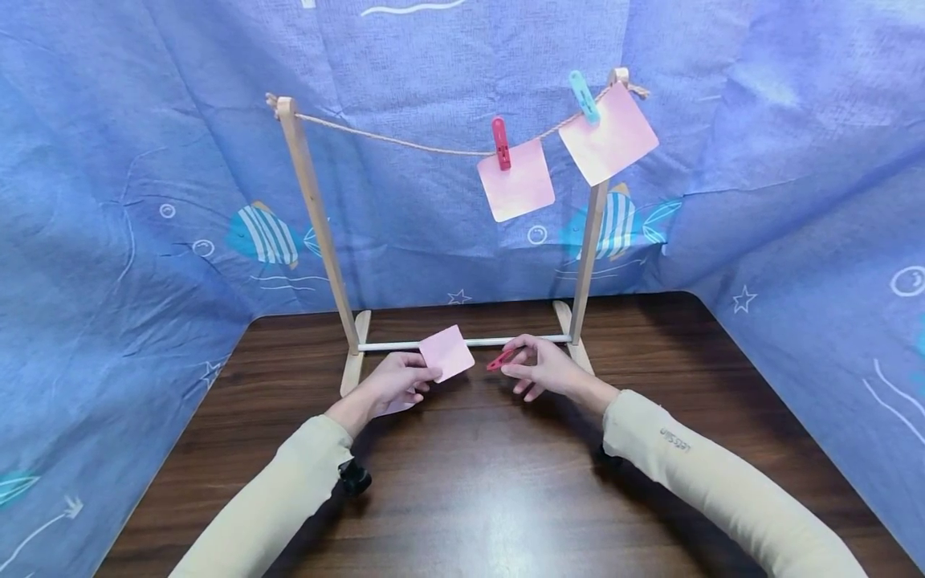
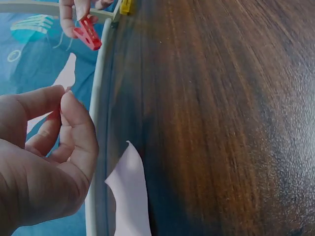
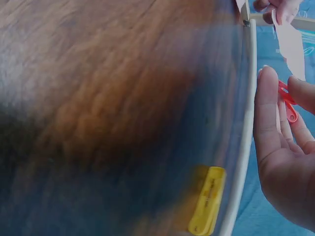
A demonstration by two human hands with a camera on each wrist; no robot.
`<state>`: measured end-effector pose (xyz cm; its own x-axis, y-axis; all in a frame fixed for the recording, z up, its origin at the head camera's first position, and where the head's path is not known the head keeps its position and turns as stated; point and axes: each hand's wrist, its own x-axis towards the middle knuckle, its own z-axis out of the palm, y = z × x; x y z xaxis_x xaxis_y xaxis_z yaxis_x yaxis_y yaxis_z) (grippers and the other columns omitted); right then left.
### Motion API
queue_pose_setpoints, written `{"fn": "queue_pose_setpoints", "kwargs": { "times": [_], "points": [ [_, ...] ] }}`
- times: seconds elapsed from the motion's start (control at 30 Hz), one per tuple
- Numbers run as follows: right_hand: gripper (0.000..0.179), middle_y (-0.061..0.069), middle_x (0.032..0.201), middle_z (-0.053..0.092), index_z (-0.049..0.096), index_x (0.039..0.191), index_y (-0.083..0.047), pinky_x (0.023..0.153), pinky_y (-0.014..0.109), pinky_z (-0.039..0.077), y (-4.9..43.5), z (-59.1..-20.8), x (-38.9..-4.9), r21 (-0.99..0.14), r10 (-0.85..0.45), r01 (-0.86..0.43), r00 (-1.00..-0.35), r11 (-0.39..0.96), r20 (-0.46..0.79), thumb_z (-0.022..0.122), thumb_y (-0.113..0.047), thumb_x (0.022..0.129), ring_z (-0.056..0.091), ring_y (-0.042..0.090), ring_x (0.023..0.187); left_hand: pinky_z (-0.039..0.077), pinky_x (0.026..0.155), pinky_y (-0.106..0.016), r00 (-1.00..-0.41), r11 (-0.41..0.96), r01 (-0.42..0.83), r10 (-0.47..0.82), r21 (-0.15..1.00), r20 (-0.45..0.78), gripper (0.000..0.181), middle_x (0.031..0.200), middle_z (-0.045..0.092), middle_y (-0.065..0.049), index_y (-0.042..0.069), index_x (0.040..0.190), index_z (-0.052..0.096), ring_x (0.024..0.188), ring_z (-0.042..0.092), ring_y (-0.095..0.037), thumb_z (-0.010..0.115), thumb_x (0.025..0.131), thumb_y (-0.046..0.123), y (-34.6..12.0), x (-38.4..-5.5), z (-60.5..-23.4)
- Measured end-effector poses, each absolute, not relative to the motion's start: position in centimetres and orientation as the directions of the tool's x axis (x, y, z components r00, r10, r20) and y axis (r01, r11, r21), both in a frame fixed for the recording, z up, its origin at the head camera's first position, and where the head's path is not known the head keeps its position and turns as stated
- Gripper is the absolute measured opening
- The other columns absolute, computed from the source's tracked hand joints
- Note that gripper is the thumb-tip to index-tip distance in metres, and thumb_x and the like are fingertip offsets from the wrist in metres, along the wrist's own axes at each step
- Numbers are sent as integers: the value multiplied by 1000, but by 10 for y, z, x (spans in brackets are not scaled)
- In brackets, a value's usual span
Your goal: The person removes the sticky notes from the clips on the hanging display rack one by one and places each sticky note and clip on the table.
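My left hand [image 1: 396,379] pinches a pink square of paper [image 1: 448,352] near its lower left corner, between thumb and fingers. To its right, my right hand [image 1: 548,368] holds a red clothespin [image 1: 499,360] between thumb and fingertips. Paper and clothespin are apart, both a little above the table by the stand's base. Another pink paper [image 2: 130,196] lies below my left hand, partly hidden by it in the head view. Near my right hand, a yellow clothespin [image 3: 207,200] rests on the table beside the white bar.
A wooden stand [image 1: 318,209] with a white bottom bar [image 1: 390,347] rises at the table's back. From its sagging rope [image 1: 390,141] hang two pink papers, one under a red clothespin [image 1: 501,144], one under a light blue clothespin [image 1: 584,96]. Blue fish-print cloth [image 1: 433,249] surrounds the brown table [image 1: 462,482].
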<state>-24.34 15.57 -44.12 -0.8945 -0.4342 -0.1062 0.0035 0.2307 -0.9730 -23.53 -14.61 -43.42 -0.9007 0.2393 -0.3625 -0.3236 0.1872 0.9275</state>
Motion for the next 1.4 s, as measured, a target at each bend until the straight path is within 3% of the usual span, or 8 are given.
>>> {"fn": "queue_pose_setpoints", "kwargs": {
  "times": [0.1, 0.37, 0.8, 1.13, 1.4],
  "points": [
    [46, 32, 111, 64, 45, 136, 5, 53, 36, 61, 156, -447, -245, -973, -441, 38, -887, 226, -138, 68, -11, 99, 69, 22, 66, 50, 52, -18, -893, 195, -339, 242, 920, -381, 16, 86, 69, -8, 3, 100, 66, 66, 59, -13, 76, 91, 12, -146, -236, -437],
    [46, 27, 108, 65, 43, 138, 4, 57, 38, 62, 159, -454, -247, -970, -440, 88, -879, 229, -184, 66, -10, 100, 70, 24, 69, 50, 50, -18, -882, 161, -376, 239, 913, -406, 15, 81, 69, -6, 2, 98, 63, 64, 62, -13, 75, 91, 7, -149, -236, -444],
    [47, 20, 103, 65, 40, 141, 3, 63, 42, 63, 168, -464, -249, -966, -434, 176, -867, 191, -244, 63, -7, 101, 70, 24, 71, 49, 49, -21, -898, 316, -264, 266, 911, -352, 16, 79, 70, -7, 0, 99, 63, 66, 60, -17, 74, 90, 7, -148, -231, -449],
    [45, 19, 100, 64, 38, 140, 5, 63, 36, 63, 171, -464, -246, -962, -445, 183, -858, 201, -256, 60, -5, 102, 69, 22, 69, 51, 49, -21, -902, 328, -283, 229, 901, -367, 45, 81, 69, -7, -3, 129, 54, 64, 62, -16, 74, 91, 8, -150, -233, -455],
    [42, 17, 91, 65, 41, 136, 3, 58, 32, 61, 168, -467, -246, -957, -433, 185, -861, 222, -267, 61, -8, 102, 67, 18, 62, 54, 51, -24, -907, 339, -280, 212, 898, -363, 38, 80, 65, -8, -2, 124, 56, 64, 62, -16, 73, 92, 9, -149, -230, -457]
  ]
}}
